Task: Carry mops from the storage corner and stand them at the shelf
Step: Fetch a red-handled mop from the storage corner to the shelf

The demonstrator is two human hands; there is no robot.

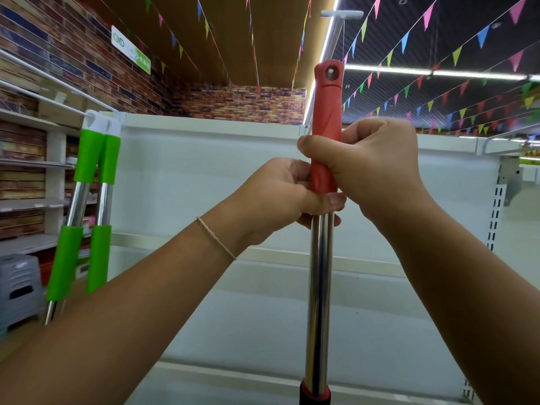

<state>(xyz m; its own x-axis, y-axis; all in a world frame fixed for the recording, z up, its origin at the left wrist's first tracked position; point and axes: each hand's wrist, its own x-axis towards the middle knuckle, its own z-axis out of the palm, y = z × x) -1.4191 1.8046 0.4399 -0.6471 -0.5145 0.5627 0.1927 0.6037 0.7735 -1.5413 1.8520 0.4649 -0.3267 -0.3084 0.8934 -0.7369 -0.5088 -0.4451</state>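
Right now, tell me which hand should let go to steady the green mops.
Left. The left hand is nearer the green mops leaning on the left; the right hand grips the red mop higher.

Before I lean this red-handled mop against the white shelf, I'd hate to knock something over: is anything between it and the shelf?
Nothing visible stands between them. Both hands, left hand and right hand, grip the red-handled mop upright, directly before the white shelf. Two green-handled mops already lean at the shelf's left end, well aside.
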